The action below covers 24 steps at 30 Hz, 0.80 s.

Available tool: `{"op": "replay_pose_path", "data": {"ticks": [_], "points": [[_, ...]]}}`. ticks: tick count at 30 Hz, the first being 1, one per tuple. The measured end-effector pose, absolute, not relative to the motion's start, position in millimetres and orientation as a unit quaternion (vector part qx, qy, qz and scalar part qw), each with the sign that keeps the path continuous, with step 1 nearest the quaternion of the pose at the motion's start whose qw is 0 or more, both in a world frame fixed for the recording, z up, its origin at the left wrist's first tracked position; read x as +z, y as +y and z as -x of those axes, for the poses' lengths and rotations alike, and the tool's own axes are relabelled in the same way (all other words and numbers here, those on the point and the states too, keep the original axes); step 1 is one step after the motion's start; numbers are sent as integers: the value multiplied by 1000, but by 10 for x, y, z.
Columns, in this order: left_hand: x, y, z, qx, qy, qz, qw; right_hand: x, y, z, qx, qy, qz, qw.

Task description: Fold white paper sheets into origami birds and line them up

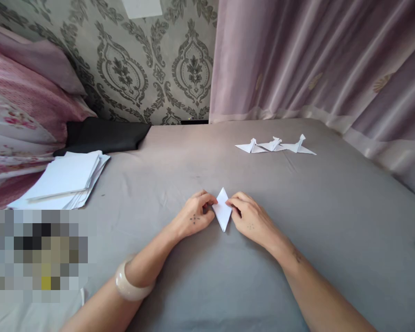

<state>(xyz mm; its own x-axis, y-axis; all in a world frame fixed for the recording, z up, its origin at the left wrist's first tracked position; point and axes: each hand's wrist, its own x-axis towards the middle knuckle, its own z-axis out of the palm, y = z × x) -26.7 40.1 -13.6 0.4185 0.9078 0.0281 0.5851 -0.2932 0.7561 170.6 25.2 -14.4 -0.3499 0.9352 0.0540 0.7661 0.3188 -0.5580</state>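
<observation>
A white sheet of paper folded into a diamond (223,212) lies between my hands, one point facing away from me and one toward me. My left hand (198,213) pinches its left corner between thumb and fingers. On the opposite corner, the fingers of my right hand (251,216) are closed in the same way. The diamond rests on or just above the grey cloth (207,276); the exact gap cannot be made out. A pale bangle (129,283) circles my left forearm.
Three folded paper birds (275,145) stand in a row at the back right. On the left lies a stack of white paper (65,175), with a black folded item (105,134) behind it. Pink curtains (297,60) hang along the right side. A pixelated patch hides the lower left.
</observation>
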Motion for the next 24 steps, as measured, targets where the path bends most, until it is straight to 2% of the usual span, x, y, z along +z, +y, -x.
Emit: {"op": "replay_pose_path", "data": {"ticks": [10, 24], "points": [[-143, 443, 372, 220, 451, -784, 366, -5, 225, -1774, 279, -782, 536, 154], [-132, 414, 327, 223, 478, -785, 326, -30, 194, -1658, 211, -771, 582, 148]]}}
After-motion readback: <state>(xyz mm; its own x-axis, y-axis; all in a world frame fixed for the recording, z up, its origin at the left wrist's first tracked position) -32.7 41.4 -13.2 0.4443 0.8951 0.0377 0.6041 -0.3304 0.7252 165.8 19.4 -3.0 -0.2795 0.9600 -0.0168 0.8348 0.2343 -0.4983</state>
